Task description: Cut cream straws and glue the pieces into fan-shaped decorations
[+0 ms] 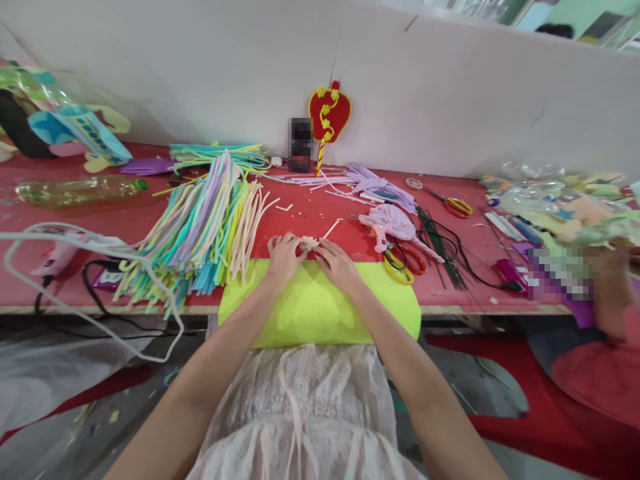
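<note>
At the table's front edge, my left hand (285, 257) and my right hand (339, 263) meet over a small cream-coloured pipe cleaner piece (309, 243). Fingertips of both hands are closed on it from either side; its exact shape is partly hidden. Just beyond my right hand lies a short loose pale pipe cleaner (331, 229). My wrists rest above a bright yellow-green sheet (320, 307) that curves over the edge. Left of my left hand, a big bundle of pastel pipe cleaners (200, 213) spreads out, its cream strands nearest.
To the right are a pink glue gun (381, 237), red-and-yellow scissors (405, 261) and lilac pipe cleaners (370, 183). A red fan-shaped ornament (330, 117) stands by the wall. Left lie a bottle (80, 191) and a looping white cable (173, 333). A person's arm (614, 293) reaches in at right.
</note>
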Motion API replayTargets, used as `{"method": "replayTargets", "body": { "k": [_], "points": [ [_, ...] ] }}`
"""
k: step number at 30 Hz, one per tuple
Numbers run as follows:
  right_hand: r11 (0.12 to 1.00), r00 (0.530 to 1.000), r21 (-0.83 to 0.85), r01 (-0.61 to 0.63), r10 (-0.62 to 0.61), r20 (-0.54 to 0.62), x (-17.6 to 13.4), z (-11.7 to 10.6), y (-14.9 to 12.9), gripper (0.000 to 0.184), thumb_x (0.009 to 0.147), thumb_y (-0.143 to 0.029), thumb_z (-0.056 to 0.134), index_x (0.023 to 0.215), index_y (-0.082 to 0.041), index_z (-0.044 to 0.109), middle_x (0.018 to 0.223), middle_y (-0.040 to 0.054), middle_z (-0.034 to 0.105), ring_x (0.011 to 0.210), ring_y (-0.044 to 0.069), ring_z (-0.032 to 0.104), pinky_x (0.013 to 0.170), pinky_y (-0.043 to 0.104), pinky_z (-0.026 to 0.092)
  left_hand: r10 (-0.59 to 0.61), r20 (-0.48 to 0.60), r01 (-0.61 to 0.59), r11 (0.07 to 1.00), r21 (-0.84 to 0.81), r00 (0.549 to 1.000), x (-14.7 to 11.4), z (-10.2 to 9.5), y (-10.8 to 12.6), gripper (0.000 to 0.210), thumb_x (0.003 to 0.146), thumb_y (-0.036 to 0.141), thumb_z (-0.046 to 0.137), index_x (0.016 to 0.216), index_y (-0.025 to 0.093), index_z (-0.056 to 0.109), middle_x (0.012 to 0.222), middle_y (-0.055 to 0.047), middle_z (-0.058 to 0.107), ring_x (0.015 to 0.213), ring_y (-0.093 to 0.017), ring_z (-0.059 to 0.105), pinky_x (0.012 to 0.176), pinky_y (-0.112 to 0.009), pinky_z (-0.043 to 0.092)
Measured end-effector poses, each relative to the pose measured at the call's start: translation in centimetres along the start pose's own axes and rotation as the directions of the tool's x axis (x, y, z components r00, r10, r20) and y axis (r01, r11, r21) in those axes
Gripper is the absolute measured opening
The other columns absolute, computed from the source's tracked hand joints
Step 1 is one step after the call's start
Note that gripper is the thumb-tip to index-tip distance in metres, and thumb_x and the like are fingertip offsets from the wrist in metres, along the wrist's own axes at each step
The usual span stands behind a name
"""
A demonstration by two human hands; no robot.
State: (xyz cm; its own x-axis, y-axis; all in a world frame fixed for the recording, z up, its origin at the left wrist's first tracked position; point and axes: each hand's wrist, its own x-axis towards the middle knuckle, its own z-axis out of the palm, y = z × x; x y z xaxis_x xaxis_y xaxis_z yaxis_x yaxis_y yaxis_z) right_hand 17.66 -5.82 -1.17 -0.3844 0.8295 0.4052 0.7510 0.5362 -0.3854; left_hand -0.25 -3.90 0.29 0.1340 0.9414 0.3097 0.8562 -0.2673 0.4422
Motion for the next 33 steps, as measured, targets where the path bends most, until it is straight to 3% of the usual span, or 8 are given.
{"method": "replayTargets", "body": {
  "k": [6, 12, 33],
  "points": [
    [0.999, 0.999, 0.044, -0.032, 0.032, -0.009, -0.06, -0.20, 0.01, 0.047, 0.093, -0.031, 0.039, 0.139, -0.021, 0.036, 0.137, 0.0090, 0.047, 0.128, 0.020, 0.042, 0.108, 0.042, 0.035, 0.008, 0.006, -0.008, 1.000, 0.001, 1.000, -0.05, -0.17, 0.01, 0.016, 0.079, 0.026, 0.058, 0.093, 0.028, 0.063, 0.100, -0.003, 0.060, 0.099, -0.021, 0.053, 0.098, -0.040, 0.024],
    [1.000, 1.000, 0.000, -0.010, 0.010, -0.004, -0.04, 0.13, 0.06, 0.040, 0.093, -0.030, 0.038, 0.130, -0.020, 0.048, 0.135, 0.0082, 0.049, 0.130, 0.019, 0.040, 0.111, 0.042, 0.030, 0.012, -0.024, -0.012, 1.000, -0.004, 1.000, -0.04, 0.25, -0.26, 0.015, 0.078, 0.026, 0.058, 0.093, 0.028, 0.063, 0.099, -0.001, 0.061, 0.097, -0.020, 0.054, 0.097, -0.040, 0.025],
    [0.999, 0.999, -0.028, -0.031, 0.030, -0.035, -0.13, 0.16, -0.11, 0.043, 0.092, -0.030, 0.038, 0.132, -0.015, 0.046, 0.135, 0.0114, 0.049, 0.126, 0.020, 0.044, 0.109, 0.039, 0.033, -0.006, -0.033, 0.005, 1.000, -0.017, 0.999, -0.20, 0.01, 0.00, 0.022, 0.078, 0.025, 0.058, 0.100, 0.027, 0.058, 0.104, -0.003, 0.063, 0.101, -0.022, 0.054, 0.100, -0.039, 0.023]
  ]
}}
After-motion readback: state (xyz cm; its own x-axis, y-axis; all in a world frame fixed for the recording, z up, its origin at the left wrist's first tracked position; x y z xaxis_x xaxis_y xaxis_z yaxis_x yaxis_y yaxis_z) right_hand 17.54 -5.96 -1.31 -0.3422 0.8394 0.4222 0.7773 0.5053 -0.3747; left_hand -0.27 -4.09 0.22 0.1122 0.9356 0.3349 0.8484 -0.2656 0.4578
